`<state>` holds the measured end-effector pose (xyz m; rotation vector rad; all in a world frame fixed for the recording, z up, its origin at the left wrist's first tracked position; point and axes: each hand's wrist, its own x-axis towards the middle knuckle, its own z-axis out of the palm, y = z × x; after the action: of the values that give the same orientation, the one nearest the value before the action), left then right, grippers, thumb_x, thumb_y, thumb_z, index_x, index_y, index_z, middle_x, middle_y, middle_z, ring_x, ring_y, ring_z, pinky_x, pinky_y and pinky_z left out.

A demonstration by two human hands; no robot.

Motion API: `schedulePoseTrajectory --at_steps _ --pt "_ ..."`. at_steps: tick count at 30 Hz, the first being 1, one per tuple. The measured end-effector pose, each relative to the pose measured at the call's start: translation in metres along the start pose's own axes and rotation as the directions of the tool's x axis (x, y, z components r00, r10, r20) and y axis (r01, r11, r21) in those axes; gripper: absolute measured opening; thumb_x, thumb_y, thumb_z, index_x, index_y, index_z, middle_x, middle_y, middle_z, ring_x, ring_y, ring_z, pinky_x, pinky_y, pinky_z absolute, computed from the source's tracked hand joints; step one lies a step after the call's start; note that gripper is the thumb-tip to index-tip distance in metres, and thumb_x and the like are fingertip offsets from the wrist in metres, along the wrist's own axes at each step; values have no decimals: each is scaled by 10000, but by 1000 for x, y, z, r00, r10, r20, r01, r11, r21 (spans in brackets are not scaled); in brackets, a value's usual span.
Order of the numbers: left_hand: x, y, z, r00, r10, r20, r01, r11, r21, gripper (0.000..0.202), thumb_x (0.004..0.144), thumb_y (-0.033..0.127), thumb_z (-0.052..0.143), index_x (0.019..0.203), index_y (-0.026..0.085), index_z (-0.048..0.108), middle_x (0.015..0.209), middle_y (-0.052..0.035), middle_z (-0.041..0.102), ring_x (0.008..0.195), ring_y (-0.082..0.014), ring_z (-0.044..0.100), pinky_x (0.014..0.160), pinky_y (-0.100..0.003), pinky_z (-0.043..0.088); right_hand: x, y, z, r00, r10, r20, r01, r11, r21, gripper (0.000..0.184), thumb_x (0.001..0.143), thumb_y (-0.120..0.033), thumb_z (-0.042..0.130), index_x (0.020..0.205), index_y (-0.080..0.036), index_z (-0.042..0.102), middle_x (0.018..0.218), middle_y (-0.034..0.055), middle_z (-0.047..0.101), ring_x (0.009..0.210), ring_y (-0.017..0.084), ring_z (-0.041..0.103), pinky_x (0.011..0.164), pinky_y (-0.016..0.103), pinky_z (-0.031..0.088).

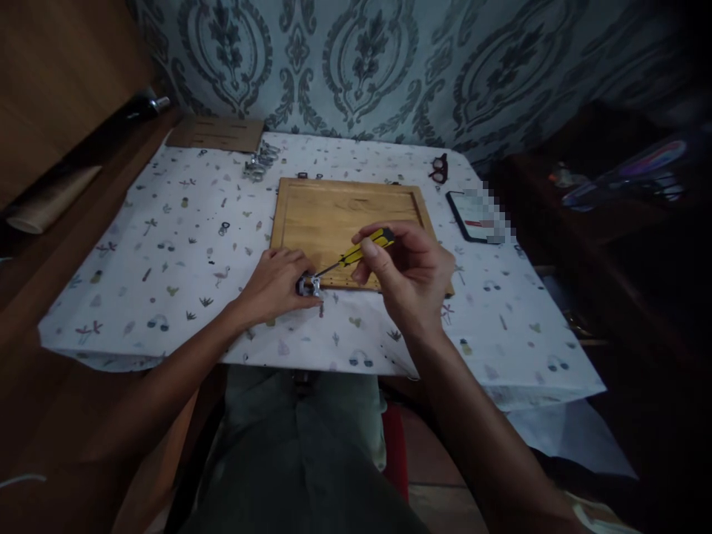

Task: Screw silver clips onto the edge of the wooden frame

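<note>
A wooden board (339, 215) with a raised rim lies on the patterned tablecloth (183, 245). My left hand (272, 285) is closed on a small metal fitting (309, 285) at the board's near edge. In my right hand (411, 271) is a yellow-and-black screwdriver (361, 251), gripped by the handle. Its thin shaft slants down to the left, and its tip meets the metal fitting.
A pile of similar metal fittings (259, 163) lies behind the board, next to a brown cardboard sheet (216, 133). Dark glasses (439, 169) and a phone (472, 215) lie to the right. A paper roll (53, 200) rests on the wooden ledge at left.
</note>
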<state>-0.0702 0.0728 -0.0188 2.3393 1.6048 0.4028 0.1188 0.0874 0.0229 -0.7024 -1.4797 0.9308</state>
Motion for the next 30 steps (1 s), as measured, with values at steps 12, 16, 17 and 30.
schedulePoseTrajectory --at_steps 12,16,17,30 --pt "0 0 2 1000 12 -18 -12 1000 -11 424 745 484 753 1018 193 612 1021 -41 636 1042 -270 559 928 -412 347 -1 19 -1 1000 31 -2 -31 999 -12 86 844 -282 711 894 -222 674 818 -46 676 461 43 598 430 182 502" --pt "0 -1 3 999 23 -22 -23 1000 -8 433 744 489 756 1021 192 604 1015 -41 632 1036 -269 555 913 -402 345 0 21 -1 1000 28 -3 -28 999 -34 74 847 -271 709 896 -231 670 803 -47 671 462 49 595 426 186 497" --pt "0 -2 3 999 24 -23 -24 1000 -7 434 743 491 756 1019 192 604 1011 -41 632 1030 -269 554 910 -401 344 1 21 -1 999 33 1 -33 999 -41 81 847 -280 710 899 -231 670 813 -43 675 463 50 594 426 189 498" --pt "-1 -1 3 999 28 -33 -28 1000 -1 416 771 497 731 1015 184 606 1017 -49 626 1033 -276 550 907 -416 353 4 15 3 989 56 137 -38 990 -134 117 867 -299 697 904 -203 642 755 -50 623 503 47 599 468 161 502"
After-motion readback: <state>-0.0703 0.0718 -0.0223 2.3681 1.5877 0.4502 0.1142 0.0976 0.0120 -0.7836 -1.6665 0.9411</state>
